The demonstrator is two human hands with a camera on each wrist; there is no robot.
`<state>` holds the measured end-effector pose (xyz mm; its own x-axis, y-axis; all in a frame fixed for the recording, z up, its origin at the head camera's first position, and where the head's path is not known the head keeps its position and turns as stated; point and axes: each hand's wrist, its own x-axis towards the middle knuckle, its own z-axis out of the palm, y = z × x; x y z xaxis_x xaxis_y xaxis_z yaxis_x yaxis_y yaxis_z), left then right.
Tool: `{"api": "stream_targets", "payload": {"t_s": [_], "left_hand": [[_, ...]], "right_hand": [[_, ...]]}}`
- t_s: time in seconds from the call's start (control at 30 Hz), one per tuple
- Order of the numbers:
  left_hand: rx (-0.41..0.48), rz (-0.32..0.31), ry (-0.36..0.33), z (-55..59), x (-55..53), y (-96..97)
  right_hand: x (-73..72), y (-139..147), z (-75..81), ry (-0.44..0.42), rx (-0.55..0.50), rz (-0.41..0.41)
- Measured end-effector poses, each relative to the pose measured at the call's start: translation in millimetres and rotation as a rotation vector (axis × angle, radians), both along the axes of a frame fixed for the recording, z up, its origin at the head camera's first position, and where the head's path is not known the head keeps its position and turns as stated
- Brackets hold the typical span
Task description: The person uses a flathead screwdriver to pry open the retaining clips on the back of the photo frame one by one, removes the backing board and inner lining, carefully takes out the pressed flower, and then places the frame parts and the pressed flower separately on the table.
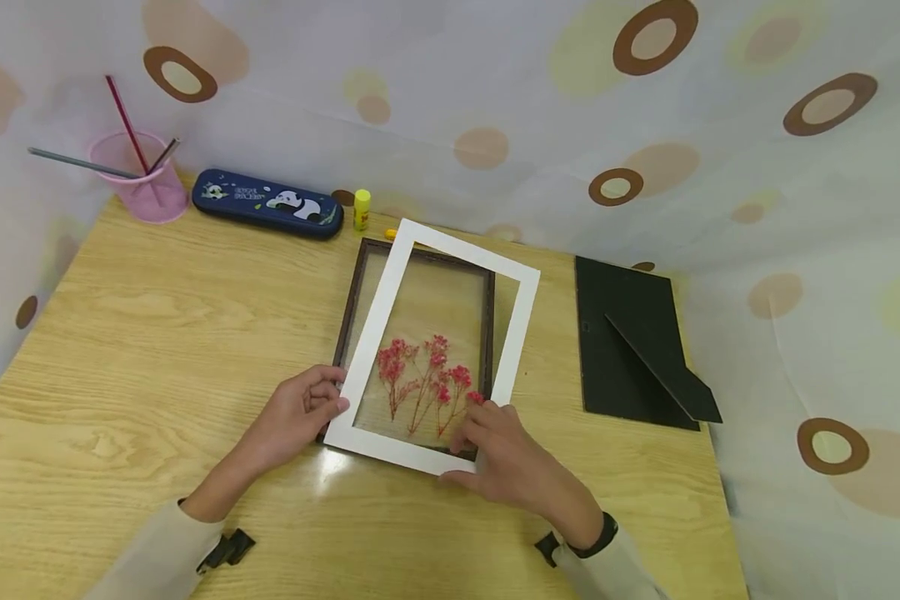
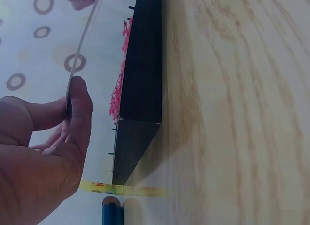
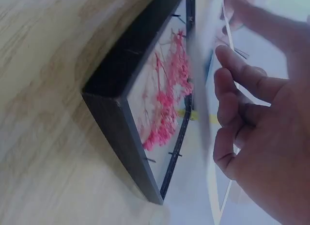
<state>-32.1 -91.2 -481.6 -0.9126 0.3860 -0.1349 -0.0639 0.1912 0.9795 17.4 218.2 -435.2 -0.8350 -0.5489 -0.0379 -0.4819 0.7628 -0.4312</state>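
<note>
A white rectangular picture mat (image 1: 380, 448) is tilted a little above a dark photo frame (image 1: 350, 304) that lies on the table. My left hand (image 1: 288, 421) pinches the mat's left edge near its lower corner; in the left wrist view the thumb and fingers meet on the thin board. With curled fingers my right hand (image 1: 513, 458) holds the mat around its lower right corner. Pink dried flowers (image 1: 395, 358) lie inside the frame, seen through the mat's opening. Small metal tabs (image 3: 175, 154) stick up from the frame's inner edge in the right wrist view.
A black backing board (image 1: 622, 333) with a stand leg lies on the right of the wooden table (image 1: 157, 350). Along the back stand a pink pen cup (image 1: 150, 196) with pencils, a navy panda pencil case (image 1: 266, 202) and a yellow glue stick (image 1: 362, 210). Patterned cloth hangs behind.
</note>
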Motion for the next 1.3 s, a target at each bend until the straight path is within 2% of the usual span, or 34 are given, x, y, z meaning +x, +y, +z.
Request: {"api": "stream_targets", "payload": {"t_s": [0.1, 0.17, 0.23, 0.37, 0.43, 0.5, 0.67, 0.83, 1.0, 1.17, 1.3], "left_hand": [[0.015, -0.025, 0.012, 0.6, 2.7, -1.0], [0.021, -0.036, 0.017, 1.9, 3.6, -2.3], [0.021, -0.055, 0.016, 3.8, 3.8, -4.2], [0.004, -0.119, -0.013, 7.8, 3.2, -9.0], [-0.013, -0.166, -0.016, 9.5, 2.6, -11.6], [-0.032, -0.21, -0.008, 11.7, 1.7, -14.7], [-0.086, -0.275, 0.028, 14.8, -2.6, -22.3], [-0.124, -0.297, 0.051, 14.9, -7.1, -29.8], [-0.181, -0.254, 0.083, 13.4, -7.8, -37.2], [-0.144, -0.198, 0.068, 9.6, -5.3, -35.0], [-0.109, -0.173, 0.042, 7.7, -2.8, -26.6]], "right_hand": [[-0.7, 12, 5.3, 0.068, -0.07, -0.057], [-3.6, 23, 9.7, 0.132, -0.107, -0.155], [-7.0, 35, 13.5, 0.168, -0.136, -0.29], [-11.5, 59, 19.1, 0.108, -0.177, -0.579], [-13.1, 70, 20.2, 0.062, -0.197, -0.682], [-13.7, 81, 20.2, 0.024, -0.197, -0.749], [-11.6, 97, 16.6, -0.053, -0.216, -0.77], [-8.4, 99, 11.8, -0.124, -0.323, -0.792], [-6.0, 97, 7.7, -0.161, -0.45, -0.817], [3.3, 103, 7.2, -0.257, -0.515, -0.836], [16.4, 117, 11.0, -0.375, -0.581, -0.869]]}}
